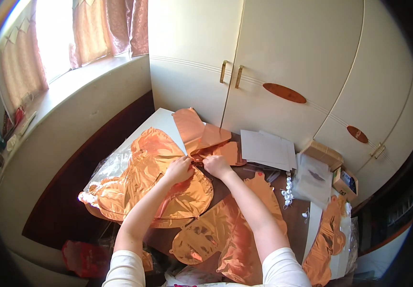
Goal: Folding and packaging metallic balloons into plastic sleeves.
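Note:
A large, crumpled copper-coloured foil balloon [144,165] lies flat over the left part of the table. My left hand [180,168] is closed, its fingers pinching the foil near the balloon's upper right edge. Just to its right, my right hand [217,166] is also closed on a bit of copper foil; the fingertips partly hide it. Beyond both hands lie flat, folded foil balloons [189,125]. Under my right forearm another flat foil balloon [201,234] spreads toward me, with shiny wrinkles.
White card sheets [267,148] lie at the back right, near clear plastic bags [313,174] and a small open box [345,182]. A string of white beads [288,191] hangs beside them. More copper foil [328,239] lies at the right. Cream cupboard doors [292,57] stand behind the table.

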### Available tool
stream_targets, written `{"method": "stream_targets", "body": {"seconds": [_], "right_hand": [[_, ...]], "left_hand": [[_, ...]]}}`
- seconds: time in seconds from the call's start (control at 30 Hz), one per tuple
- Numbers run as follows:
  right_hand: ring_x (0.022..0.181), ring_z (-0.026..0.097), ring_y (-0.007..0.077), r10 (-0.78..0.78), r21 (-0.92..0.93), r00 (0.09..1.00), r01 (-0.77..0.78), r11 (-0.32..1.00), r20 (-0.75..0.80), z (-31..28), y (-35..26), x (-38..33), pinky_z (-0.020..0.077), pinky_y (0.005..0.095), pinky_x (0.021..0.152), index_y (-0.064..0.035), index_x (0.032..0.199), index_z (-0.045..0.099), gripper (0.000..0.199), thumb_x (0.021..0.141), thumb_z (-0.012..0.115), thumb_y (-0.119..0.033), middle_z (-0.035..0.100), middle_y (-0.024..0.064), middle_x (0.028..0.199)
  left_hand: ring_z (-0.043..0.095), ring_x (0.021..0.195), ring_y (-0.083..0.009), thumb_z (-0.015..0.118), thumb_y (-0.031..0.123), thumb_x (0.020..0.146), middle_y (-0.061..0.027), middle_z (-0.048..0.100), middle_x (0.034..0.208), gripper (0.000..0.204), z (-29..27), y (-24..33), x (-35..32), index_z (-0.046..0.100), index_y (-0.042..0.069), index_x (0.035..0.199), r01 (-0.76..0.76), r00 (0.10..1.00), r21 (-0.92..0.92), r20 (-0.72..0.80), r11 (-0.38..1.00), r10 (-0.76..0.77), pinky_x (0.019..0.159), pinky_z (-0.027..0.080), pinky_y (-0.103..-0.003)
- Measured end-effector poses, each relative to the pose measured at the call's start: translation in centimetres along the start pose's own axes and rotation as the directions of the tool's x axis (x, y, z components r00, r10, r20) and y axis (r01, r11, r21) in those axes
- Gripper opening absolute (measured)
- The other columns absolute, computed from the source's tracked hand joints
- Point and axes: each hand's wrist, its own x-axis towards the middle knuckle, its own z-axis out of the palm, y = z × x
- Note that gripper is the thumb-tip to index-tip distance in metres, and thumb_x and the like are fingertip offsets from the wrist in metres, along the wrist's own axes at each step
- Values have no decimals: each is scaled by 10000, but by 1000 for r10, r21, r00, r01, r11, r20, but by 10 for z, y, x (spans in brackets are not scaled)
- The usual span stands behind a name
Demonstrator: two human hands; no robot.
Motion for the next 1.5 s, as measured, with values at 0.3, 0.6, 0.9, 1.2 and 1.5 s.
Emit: {"method": "stream_targets", "body": {"seconds": [0.3, 0.6, 0.9, 1.2, 1.5], "right_hand": [[684, 644, 278, 504, 605, 831, -531, 593, 235, -29, 2, 3, 491, 388, 619, -75, 790, 696, 244, 741, 702, -314, 655, 130, 715], [612, 606, 323, 645, 608, 702, -380, 697, -300, -48, 35, 27, 440, 399, 536, -43, 792, 606, 216, 826, 654, -250, 605, 174, 682], [734, 607, 347, 346, 418, 769, -114, 901, -537, -226, 29, 25, 474, 426, 602, -66, 894, 552, 75, 840, 586, -105, 624, 132, 795], [630, 518, 141, -434, -313, 901, 404, 860, -29, -296, -69, -100, 417, 276, 581, -114, 954, 455, 245, 745, 576, -155, 488, 4, 710], [668, 553, 124, -402, -299, 912, 362, 883, -82, -300, -135, -182, 427, 238, 620, -103, 948, 546, 197, 769, 585, -174, 609, 25, 794]], "left_hand": [[473, 1176, -348, 604, 290, 812, -180, 498, 1255, 526, -4, 8, -4, 455, 90, 1275, -7, 999, -35, -53, 999, 5, 958, 409, -434], [371, 1295, -305, 464, 488, 894, -157, 417, 1380, 551, 6, 18, -2, 465, 139, 1321, -131, 987, 180, 119, 975, 110, 1037, 308, -473], [527, 1138, -297, 491, 442, 909, -162, 529, 1258, 494, -7, 26, -4, 544, 62, 1219, 41, 992, -122, 128, 992, -25, 962, 400, -403], [551, 1078, -318, 370, 546, 936, -209, 529, 1191, 672, -46, 97, -110, 329, 26, 1359, 625, 778, -760, 626, -179, 60, 899, 462, -468], [514, 1147, -353, 418, 585, 893, -193, 516, 1241, 701, -29, 168, -141, 379, 32, 1323, 592, 785, -642, 596, -487, 168, 954, 442, -469]]}}
